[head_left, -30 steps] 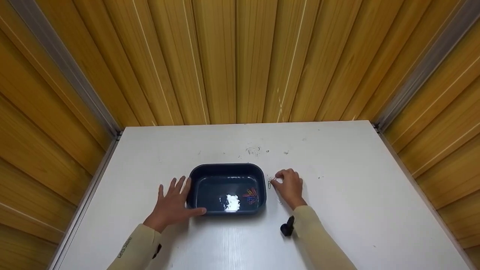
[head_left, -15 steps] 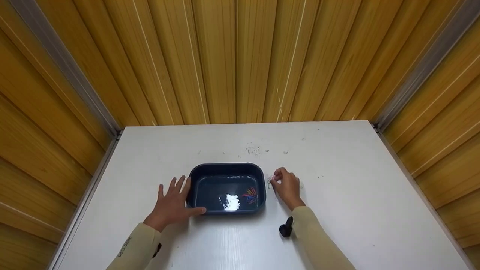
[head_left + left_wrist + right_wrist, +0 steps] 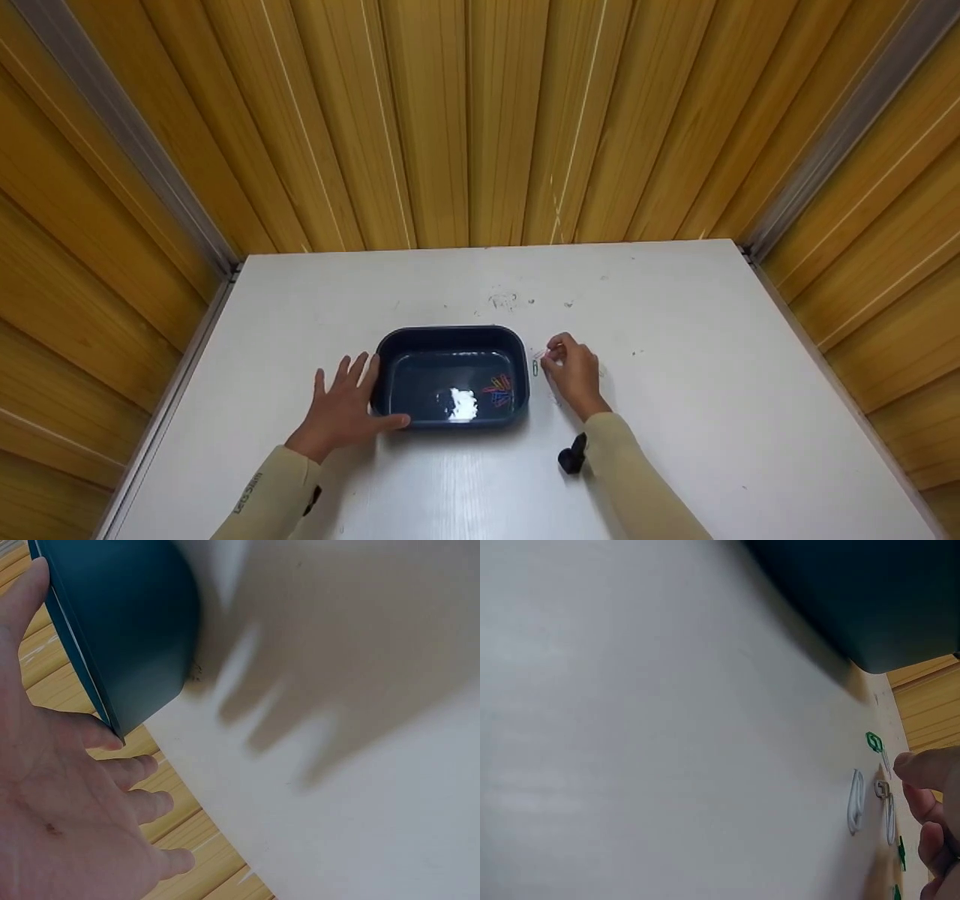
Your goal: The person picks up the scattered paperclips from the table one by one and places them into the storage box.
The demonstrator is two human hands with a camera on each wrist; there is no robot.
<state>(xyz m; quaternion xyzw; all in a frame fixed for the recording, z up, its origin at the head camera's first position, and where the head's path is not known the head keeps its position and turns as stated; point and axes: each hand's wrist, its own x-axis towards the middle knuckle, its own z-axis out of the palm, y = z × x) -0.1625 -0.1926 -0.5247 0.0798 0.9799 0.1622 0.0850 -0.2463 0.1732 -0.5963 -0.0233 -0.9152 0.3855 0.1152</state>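
A dark blue rectangular dish (image 3: 450, 425) stands on the white table. Several coloured paper clips (image 3: 498, 391) lie inside it, towards the right end. My left hand (image 3: 337, 416) rests against the dish's left end with fingers spread and straight, thumb over the front rim. Just right of the dish, my right hand (image 3: 576, 375) has thumb and forefinger together at a pale pinkish paper clip (image 3: 887, 763), partly hidden by the fingertips. Around them on the table are a white paper clip (image 3: 856, 801), a green paper clip (image 3: 874, 742) and others partly behind the fingers.
The white table (image 3: 645, 307) has dark scuff marks behind the dish. Yellow wood-look panels (image 3: 495, 127) enclose it at the back and both sides. A small black device (image 3: 571, 457) sits at the right sleeve's cuff.
My right fingertips have shifted slightly upward and closer together at the clips beside the dish. My left hand keeps its place on the dish; the head view drifts slightly.
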